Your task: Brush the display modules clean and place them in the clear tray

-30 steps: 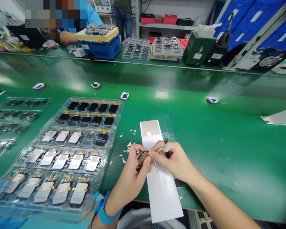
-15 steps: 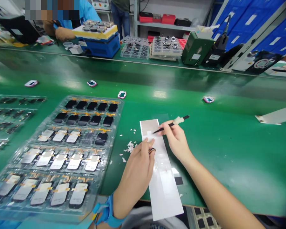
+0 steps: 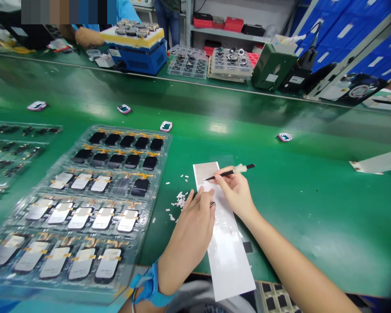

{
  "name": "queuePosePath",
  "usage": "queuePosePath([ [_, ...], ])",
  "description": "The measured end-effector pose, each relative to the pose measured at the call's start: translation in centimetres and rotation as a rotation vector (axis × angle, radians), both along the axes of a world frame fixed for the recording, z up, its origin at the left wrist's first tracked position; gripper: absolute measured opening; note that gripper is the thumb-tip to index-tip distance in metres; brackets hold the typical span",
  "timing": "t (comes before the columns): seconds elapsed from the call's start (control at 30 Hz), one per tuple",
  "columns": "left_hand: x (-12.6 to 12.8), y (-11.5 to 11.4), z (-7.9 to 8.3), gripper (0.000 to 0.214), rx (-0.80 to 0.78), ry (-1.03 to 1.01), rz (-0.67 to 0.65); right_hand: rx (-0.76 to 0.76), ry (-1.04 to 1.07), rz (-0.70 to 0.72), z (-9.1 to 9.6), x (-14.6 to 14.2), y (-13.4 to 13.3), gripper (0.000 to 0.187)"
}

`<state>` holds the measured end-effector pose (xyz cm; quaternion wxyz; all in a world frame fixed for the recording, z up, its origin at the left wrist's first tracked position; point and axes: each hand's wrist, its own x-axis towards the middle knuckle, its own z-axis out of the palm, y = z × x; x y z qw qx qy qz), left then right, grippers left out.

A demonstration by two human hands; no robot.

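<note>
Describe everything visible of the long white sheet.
The long white sheet looks like glossy paper, with a grey-beige patch at its far end. It lies slanted on the green bench, its near end past the edge. The left hand covers part of it; the black tool in the right hand points at the patch.

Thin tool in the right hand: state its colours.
The tool is black with a whitish wrap, seen in the head view.

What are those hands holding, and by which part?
The right hand holds a black pointed tool between its tip and pale wrapping. The left hand mostly hides a small dark part; its hold cannot be told.
</note>
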<state>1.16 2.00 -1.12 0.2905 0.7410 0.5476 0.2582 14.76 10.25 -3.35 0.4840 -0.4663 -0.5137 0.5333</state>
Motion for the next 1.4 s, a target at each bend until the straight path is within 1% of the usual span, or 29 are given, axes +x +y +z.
queuePosePath([
  [0.1, 0.1, 0.0, 0.2, 0.016, -0.008, -0.005, 0.015, -0.031, 0.045, 0.016, 0.3, -0.1, 0.0, 0.038],
  [0.17, 0.1, 0.0, 0.3, 0.016, -0.007, -0.022, 0.030, -0.051, 0.077, 0.028, 0.8, 0.0, -0.1, 0.036],
  [0.23, 0.2, 0.1, 0.2, 0.015, -0.005, -0.056, 0.053, -0.059, 0.106, 0.027, 1.6, 0.3, -0.4, 0.035],
  [0.33, 0.1, 0.1, 0.3, 0.011, -0.004, -0.148, 0.138, -0.049, 0.156, -0.020, 3.5, 1.2, -1.4, 0.031],
  [0.4, 0.0, -0.1, 0.6, 0.009, -0.040, -0.303, 0.209, 0.000, 0.172, -0.077, 4.8, 1.7, -2.6, 0.027],
  [0.5, 0.2, -0.5, 1.2, 0.009, -0.149, -0.685, 0.282, 0.137, 0.141, -0.212, 6.0, 1.8, -5.0, 0.015],
  [0.57, 0.4, -0.7, 1.5, 0.011, -0.221, -0.917, 0.287, 0.216, 0.124, -0.301, 6.0, 1.2, -6.5, 0.010],
  [0.6, 0.6, -0.7, 1.6, 0.012, -0.250, -1.008, 0.272, 0.241, 0.125, -0.323, 5.9, 0.8, -7.2, 0.008],
  [0.7, 1.0, -0.9, 1.6, 0.017, -0.288, -1.181, 0.200, 0.264, 0.148, -0.299, 5.2, -0.3, -8.2, 0.009],
  [0.77, 1.1, -0.9, 1.4, 0.020, -0.279, -1.210, 0.174, 0.268, 0.153, -0.273, 4.8, -0.6, -8.3, 0.011],
  [0.9, 1.4, -1.0, 1.1, 0.017, -0.283, -1.185, 0.215, 0.272, 0.152, -0.295, 4.5, -0.6, -8.2, 0.010],
  [1.07, 1.6, -1.0, 1.2, 0.018, -0.290, -1.162, 0.216, 0.281, 0.152, -0.269, 4.4, -0.4, -8.1, 0.011],
  [1.23, 1.6, -1.0, 1.3, 0.017, -0.279, -1.166, 0.219, 0.346, 0.139, -0.297, 4.2, -0.5, -8.1, 0.010],
  [1.4, 1.7, -0.9, 1.3, 0.017, -0.264, -1.171, 0.213, 0.350, 0.151, -0.298, 4.0, -0.6, -8.0, 0.011],
])
